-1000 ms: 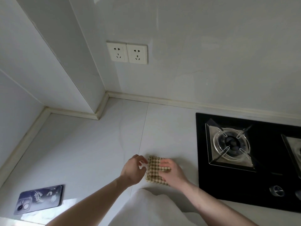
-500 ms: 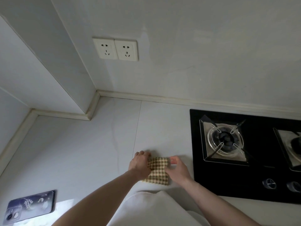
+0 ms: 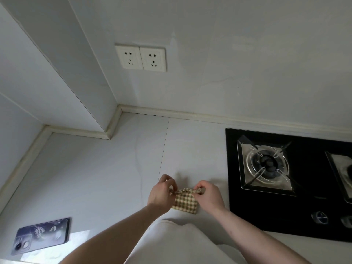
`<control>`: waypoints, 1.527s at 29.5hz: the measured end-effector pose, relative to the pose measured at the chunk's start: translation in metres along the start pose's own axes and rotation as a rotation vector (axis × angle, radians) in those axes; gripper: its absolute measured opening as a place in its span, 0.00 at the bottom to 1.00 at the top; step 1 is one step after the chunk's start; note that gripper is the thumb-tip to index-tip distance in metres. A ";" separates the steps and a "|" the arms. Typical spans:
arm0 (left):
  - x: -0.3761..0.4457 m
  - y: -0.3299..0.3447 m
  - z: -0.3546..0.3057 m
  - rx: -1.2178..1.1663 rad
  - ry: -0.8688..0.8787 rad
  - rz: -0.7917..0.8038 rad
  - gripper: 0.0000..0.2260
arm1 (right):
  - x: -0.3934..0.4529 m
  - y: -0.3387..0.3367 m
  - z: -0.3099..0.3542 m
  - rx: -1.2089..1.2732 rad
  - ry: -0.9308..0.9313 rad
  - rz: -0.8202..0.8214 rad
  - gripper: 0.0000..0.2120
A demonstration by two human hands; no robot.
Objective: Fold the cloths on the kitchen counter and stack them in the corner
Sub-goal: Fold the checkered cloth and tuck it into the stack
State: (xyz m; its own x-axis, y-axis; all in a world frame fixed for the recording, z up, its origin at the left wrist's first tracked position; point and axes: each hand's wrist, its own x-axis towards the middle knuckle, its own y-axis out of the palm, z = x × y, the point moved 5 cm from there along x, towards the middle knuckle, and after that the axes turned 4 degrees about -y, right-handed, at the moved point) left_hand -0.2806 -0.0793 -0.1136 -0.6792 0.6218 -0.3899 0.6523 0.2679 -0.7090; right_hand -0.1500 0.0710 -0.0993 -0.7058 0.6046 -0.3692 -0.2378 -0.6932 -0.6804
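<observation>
White kitchen counter (image 3: 95, 178), corner free for stacking. Left hand (image 3: 161, 194) & right hand (image 3: 209, 195) each pinch checked cloth (image 3: 184, 201) by top corners, prob. keeping the fold aligned.

Bare counter (image 3: 106, 168) open toward corner; hob (image 3: 285, 183) blocks right, phone (image 3: 42, 235) near-left.

- Cloth (image 3: 185, 201) held at counter (image 3: 95, 178) centre, between left hand (image 3: 161, 195) and right hand (image 3: 209, 195).
- Hob (image 3: 308, 206) set at 3 o'clock of cloth.
- Phone (image 3: 42, 235) laid at 8 o'clock.
- Sockets (image 3: 141, 58) mounted at 11 o'clock, on wall.
</observation>
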 end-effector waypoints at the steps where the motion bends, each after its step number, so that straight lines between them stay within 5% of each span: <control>1: -0.004 0.001 0.002 0.012 0.014 0.012 0.12 | -0.004 0.002 0.000 -0.023 -0.036 -0.009 0.12; 10: -0.025 0.012 0.016 0.169 0.078 0.110 0.12 | -0.034 0.028 -0.017 -0.242 -0.259 0.143 0.05; 17: -0.030 0.006 0.007 0.134 0.001 0.099 0.02 | -0.046 0.031 -0.022 -0.242 -0.221 0.236 0.12; 23: -0.040 0.001 -0.013 -0.019 -0.027 0.124 0.13 | -0.063 -0.004 -0.029 -0.015 -0.135 0.122 0.07; 32: -0.075 -0.014 -0.145 -0.463 0.170 0.276 0.12 | -0.109 -0.116 -0.040 0.326 -0.031 0.088 0.31; 39: -0.102 0.027 -0.263 -0.466 0.382 0.282 0.12 | -0.164 -0.196 -0.093 0.400 -0.020 0.051 0.12; 45: -0.135 0.103 -0.342 -0.497 0.348 0.353 0.19 | -0.226 -0.272 -0.171 0.454 0.009 -0.125 0.10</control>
State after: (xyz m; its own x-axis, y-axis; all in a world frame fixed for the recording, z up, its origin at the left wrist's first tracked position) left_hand -0.0066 0.1166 0.0670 -0.3054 0.9107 -0.2783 0.9469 0.2595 -0.1898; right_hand 0.1884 0.1901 0.0609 -0.6481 0.6960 -0.3091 -0.5895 -0.7154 -0.3751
